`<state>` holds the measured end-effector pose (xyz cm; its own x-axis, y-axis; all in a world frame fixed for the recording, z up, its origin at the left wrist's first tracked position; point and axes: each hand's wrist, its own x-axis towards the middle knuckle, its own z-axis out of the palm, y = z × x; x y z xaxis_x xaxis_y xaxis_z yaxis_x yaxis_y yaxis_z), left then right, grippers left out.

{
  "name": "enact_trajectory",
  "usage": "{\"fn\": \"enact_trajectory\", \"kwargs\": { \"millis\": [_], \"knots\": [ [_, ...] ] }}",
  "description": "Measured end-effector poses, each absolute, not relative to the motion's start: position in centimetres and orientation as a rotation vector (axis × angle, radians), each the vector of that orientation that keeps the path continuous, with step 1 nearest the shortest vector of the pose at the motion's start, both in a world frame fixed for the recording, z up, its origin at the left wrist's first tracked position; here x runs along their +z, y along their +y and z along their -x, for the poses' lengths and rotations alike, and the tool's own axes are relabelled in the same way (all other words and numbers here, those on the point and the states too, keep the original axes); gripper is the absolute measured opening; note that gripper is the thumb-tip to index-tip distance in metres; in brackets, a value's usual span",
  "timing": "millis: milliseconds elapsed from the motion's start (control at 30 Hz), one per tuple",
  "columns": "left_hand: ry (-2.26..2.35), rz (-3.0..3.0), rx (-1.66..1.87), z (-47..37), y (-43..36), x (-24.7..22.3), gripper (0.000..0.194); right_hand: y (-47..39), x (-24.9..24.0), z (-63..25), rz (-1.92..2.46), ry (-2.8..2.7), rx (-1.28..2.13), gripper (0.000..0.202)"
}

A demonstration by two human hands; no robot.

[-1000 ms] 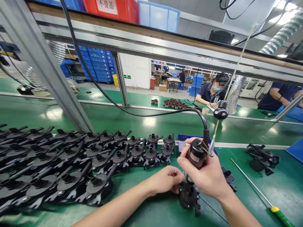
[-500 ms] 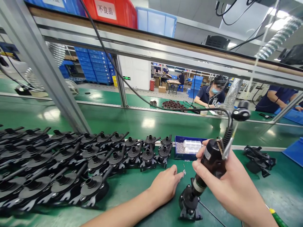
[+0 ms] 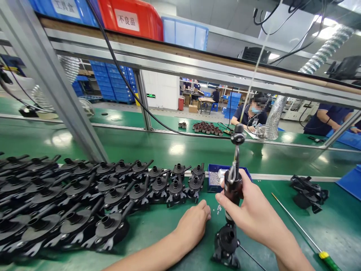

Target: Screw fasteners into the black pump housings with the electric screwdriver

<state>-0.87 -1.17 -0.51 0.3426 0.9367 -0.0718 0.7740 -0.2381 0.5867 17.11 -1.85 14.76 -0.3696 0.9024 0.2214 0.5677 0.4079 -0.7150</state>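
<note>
My right hand (image 3: pixel 254 210) is wrapped round a black electric screwdriver (image 3: pixel 233 188), which stands nearly upright over a black plastic part (image 3: pixel 226 244). The driver's lower end meets that part; its tip is hidden. Resting on the green table, my left hand (image 3: pixel 194 222) has its fingers curled together, and whatever they may hold is hidden. Small silver screws (image 3: pixel 219 209) lie between my two hands. Behind my right hand sits a blue tray (image 3: pixel 216 188) of tiny metal pieces and a white container.
Rows of black parts (image 3: pixel 138 190) fill the left side. Another black assembly (image 3: pixel 308 192) and a long screwdriver with a green and yellow handle (image 3: pixel 328 259) lie at right. A metal frame (image 3: pixel 145 101) crosses ahead; a masked person (image 3: pixel 252 113) sits beyond it.
The electric screwdriver has swung left and become more upright, with my right hand moving along. My left hand has drawn back slightly from the small screws. The long screwdriver is now more visible.
</note>
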Motion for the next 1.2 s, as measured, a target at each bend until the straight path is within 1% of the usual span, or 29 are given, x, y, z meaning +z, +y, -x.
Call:
{"fn": "enact_trajectory", "kwargs": {
  "millis": [133, 267, 333, 433, 567, 800, 867, 967, 1067, 1200],
  "knots": [
    [1.388, -1.797, 0.514, 0.5, -1.9, 0.1, 0.018, -1.9, 15.7, -18.0, 1.296, -2.034, 0.650, 0.016],
    [1.264, -1.429, 0.434, -0.3, -2.2, 0.3, 0.019, -2.3, 16.8, -18.6, 1.185, -1.856, 0.633, 0.025],
    [1.212, -1.266, 0.377, -0.7, -2.2, 0.2, 0.016, -2.5, 17.1, -18.7, 1.153, -1.807, 0.660, 0.027],
    [1.140, -1.125, 0.351, -1.1, -2.2, 0.2, 0.011, -2.7, 17.1, -18.6, 1.148, -1.849, 0.743, 0.023],
    [1.082, -1.039, 0.378, -0.5, -1.9, 0.6, 0.013, -2.5, 16.5, -18.2, 1.121, -1.893, 0.820, 0.027],
    [1.017, -0.979, 0.388, 1.1, -1.6, 1.9, 0.032, -2.4, 16.4, -18.2, 1.086, -1.931, 0.833, 0.025],
    [1.027, -0.971, 0.399, 0.7, -2.1, 1.6, 0.041, -2.4, 16.5, -18.0, 1.077, -1.944, 0.825, 0.022],
    [1.090, -0.957, 0.519, -0.3, -3.1, 0.4, 0.056, -2.3, 16.3, -17.4, 1.006, -1.914, 0.815, 0.017],
    [1.131, -0.965, 0.582, -0.8, -3.2, -0.1, 0.055, -1.7, 15.2, -16.8, 0.870, -1.804, 0.754, 0.013],
    [1.143, -1.023, 0.473, -0.1, -2.2, 1.1, 0.042, -0.9, 13.6, -16.1, 0.721, -1.611, 0.696, 0.017]
  ]
}}
